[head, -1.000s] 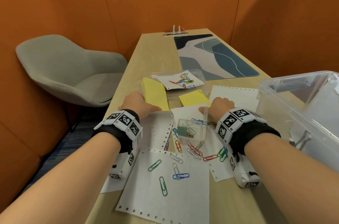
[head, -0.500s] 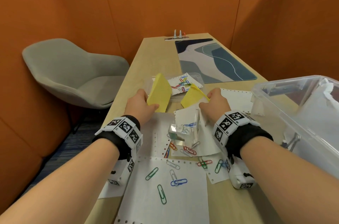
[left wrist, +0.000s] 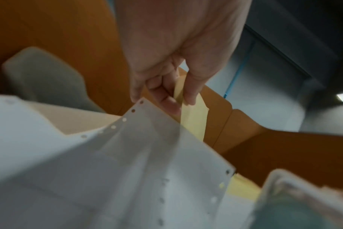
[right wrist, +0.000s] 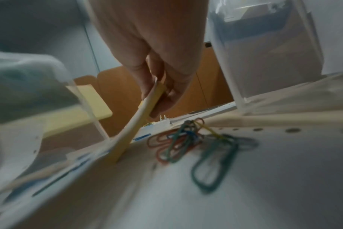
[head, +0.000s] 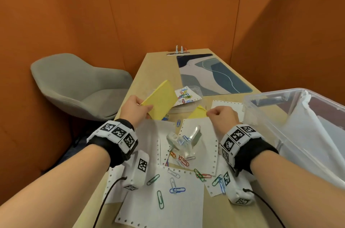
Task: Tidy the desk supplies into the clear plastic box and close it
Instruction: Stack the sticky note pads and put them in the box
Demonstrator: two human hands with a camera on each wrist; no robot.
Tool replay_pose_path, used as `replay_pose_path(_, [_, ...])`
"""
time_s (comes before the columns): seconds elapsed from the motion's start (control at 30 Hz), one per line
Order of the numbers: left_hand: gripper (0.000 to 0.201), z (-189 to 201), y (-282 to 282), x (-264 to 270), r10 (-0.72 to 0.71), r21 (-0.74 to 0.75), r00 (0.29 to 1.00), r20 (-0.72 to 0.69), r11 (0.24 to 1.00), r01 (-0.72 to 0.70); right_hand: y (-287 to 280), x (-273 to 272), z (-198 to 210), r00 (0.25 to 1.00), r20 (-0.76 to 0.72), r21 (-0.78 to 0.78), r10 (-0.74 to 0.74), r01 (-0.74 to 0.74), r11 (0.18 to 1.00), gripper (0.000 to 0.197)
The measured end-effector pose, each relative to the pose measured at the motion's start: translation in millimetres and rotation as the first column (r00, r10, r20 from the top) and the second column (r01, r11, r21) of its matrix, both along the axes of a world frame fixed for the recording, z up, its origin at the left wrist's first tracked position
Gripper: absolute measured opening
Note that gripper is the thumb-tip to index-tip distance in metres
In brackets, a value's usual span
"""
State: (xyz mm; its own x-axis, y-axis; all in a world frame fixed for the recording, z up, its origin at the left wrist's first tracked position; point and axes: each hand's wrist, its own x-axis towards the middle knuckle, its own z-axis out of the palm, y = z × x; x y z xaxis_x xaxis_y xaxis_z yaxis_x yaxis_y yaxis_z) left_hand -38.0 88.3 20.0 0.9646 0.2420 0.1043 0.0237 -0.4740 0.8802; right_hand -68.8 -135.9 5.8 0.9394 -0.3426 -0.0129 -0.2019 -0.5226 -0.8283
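My left hand [head: 137,109] grips a yellow sticky-note pad [head: 161,100] by its near corner and holds it tilted above the desk; in the left wrist view the left hand's fingers [left wrist: 190,94] pinch the pad [left wrist: 194,119]. My right hand [head: 220,115] pinches a second yellow pad [head: 197,113], lifted at one edge, seen edge-on as the pad [right wrist: 139,122] in the right wrist view. The clear plastic box [head: 298,127] stands open at the right with white paper inside. Coloured paper clips [head: 175,188] lie scattered on white perforated sheets [head: 168,205].
A small clear case [head: 183,140] lies on its side between my wrists. A clear lid [head: 192,92] behind the pads carries a paper with more clips. A patterned desk mat [head: 214,76] lies farther back. A grey chair [head: 80,86] stands left of the desk.
Both pads lay flat a second ago; my left hand has raised its pad well off the desk and my right hand has tipped its pad up. The small clear case has toppled.
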Motion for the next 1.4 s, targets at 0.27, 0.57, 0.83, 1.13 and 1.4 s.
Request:
replay_pose_path(0.27, [0.021, 3.8, 5.6, -10.5, -0.070, -0.316, 0.996, -0.051, 0.947, 0.050, 13.9, -2.7, 16.1, 0.992, -0.049, 0.050, -0.118, 0.121, 0.991, 0.038])
replay_pose_path(0.57, [0.020, -3.3, 6.5, -28.0, -0.175, -0.453, 0.980, -0.092, 0.884, 0.115, 21.3, -12.7, 14.3, 0.996, -0.066, 0.004, -0.065, 0.065, 0.998, 0.014])
replay_pose_path(0.83, [0.015, 3.2, 2.7, -37.0, -0.239, -0.519, 0.968, -0.082, 0.839, 0.163, 19.0, -18.4, 30.5, 0.993, -0.101, -0.002, 0.064, -0.064, 0.998, 0.006])
replay_pose_path(1.13, [0.021, 22.1, -8.5, -52.8, -0.226, -0.539, 0.974, -0.025, 0.824, 0.177, 7.1, -31.8, 60.6, 0.940, 0.330, 0.131, -0.088, 0.046, 0.990, 0.024])
replay_pose_path(1.4, [0.021, 48.2, -47.7, -78.4, -0.423, -0.633, 0.905, 0.040, 0.690, 0.350, 32.4, -45.9, 73.5, 0.975, 0.218, 0.437, 0.033, -0.127, 0.891, 0.014])
